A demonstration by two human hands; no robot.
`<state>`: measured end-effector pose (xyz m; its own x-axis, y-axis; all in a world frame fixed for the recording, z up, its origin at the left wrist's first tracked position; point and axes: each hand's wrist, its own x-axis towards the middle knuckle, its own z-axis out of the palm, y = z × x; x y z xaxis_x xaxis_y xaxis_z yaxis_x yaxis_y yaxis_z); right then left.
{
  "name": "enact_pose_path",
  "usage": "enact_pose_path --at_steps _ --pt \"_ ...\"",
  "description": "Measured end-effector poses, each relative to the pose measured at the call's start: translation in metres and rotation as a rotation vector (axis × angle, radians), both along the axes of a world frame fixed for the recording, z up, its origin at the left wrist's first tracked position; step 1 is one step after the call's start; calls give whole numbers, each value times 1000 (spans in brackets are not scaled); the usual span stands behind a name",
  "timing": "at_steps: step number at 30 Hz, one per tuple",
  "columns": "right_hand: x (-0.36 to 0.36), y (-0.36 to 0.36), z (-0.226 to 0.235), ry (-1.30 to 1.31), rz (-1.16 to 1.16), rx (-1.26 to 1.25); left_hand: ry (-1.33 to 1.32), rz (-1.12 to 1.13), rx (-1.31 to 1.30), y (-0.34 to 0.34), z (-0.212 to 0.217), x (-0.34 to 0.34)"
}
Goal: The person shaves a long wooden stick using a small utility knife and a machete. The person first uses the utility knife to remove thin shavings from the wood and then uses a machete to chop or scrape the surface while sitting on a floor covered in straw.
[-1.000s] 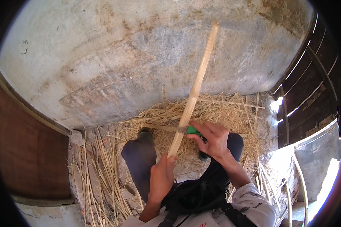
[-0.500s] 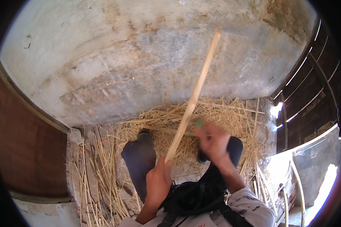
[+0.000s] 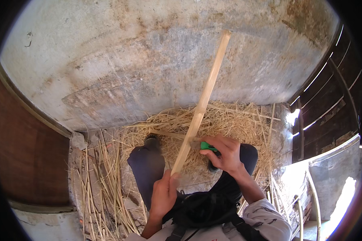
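My left hand [image 3: 163,193] is closed around the lower end of a long, pale split bamboo strip [image 3: 208,93]. The strip slants up and to the right, with a joint partway along and its far end in front of the wall. In my right hand [image 3: 226,154] is a green-handled knife [image 3: 207,146], gripped by the handle. Its short blade points left and meets or nearly meets the strip's right edge, below the joint. Whether the blade cuts into it cannot be made out.
Pale shavings [image 3: 237,120] cover the ground around my feet, with a bamboo piece [image 3: 169,133] lying across them. Long thin strips [image 3: 108,180] lie at the left. A stained wall [image 3: 149,68] rises ahead, a brown panel [image 3: 32,148] stands left, and dark slats [image 3: 321,100] are at the right.
The right hand was blurred over the strip's right side; now it sits slightly lower with the knife at the strip. The strip has turned, showing a flatter face, and its lower end shifted slightly left.
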<state>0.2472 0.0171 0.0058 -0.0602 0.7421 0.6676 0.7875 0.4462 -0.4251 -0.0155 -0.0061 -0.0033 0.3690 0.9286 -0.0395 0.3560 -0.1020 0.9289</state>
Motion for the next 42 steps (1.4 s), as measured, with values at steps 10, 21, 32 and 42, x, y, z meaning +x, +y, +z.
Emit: enact_pose_path --at_steps 10,21,32,42 --pt "-11 -1 1 -70 -40 -7 68 12 66 -4 6 9" --pt "18 20 -6 1 -285 113 151 17 60 -13 -4 7" --pt "22 21 0 -18 -233 62 121 24 70 -16 -6 8" --pt "13 21 -4 -2 -291 80 130 34 101 -17 -6 7"
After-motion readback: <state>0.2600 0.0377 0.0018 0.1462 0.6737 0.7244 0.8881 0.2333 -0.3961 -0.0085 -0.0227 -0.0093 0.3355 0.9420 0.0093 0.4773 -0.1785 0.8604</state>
